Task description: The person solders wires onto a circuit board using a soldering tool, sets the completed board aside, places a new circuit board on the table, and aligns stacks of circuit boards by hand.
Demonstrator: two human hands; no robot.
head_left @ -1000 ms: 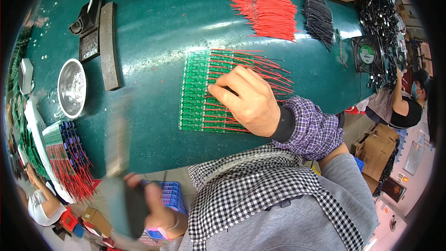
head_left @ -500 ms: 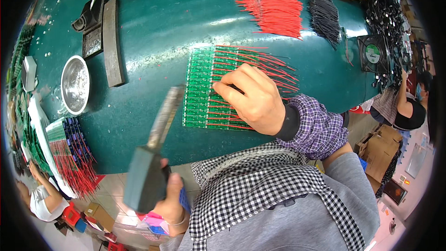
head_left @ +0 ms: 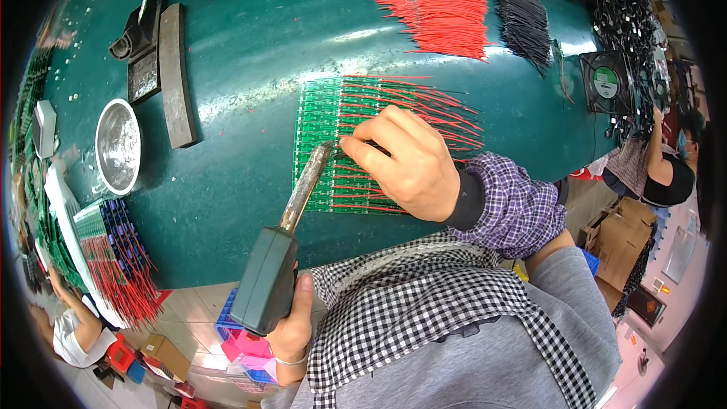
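Observation:
My left hand (head_left: 291,329) is closed around the dark green handle of a soldering iron (head_left: 265,280). Its long metal shaft slants up and right, and the tip is at the row of pads on a panel of green circuit boards (head_left: 318,113). Just right of the tip, my right hand (head_left: 409,163) pinches thumb and fingers together over the panel; whatever is between the fingertips is too small and hidden to name. Red wires (head_left: 447,117), with a few dark ones among them, fan out rightward from the boards, partly beneath my right hand.
Beyond the panel lie a pile of red wires (head_left: 439,7) and a bundle of black wires (head_left: 522,19). A metal bowl (head_left: 119,148), a curved bar (head_left: 178,76) and an iron stand (head_left: 144,49) occupy the left. A fan (head_left: 606,83) stands at right. Co-workers sit at both sides.
The soldering iron has swung right and up with my left hand, its tip going from beside the panel onto the boards near my right fingertips. My right hand keeps its pinch, nearly still.

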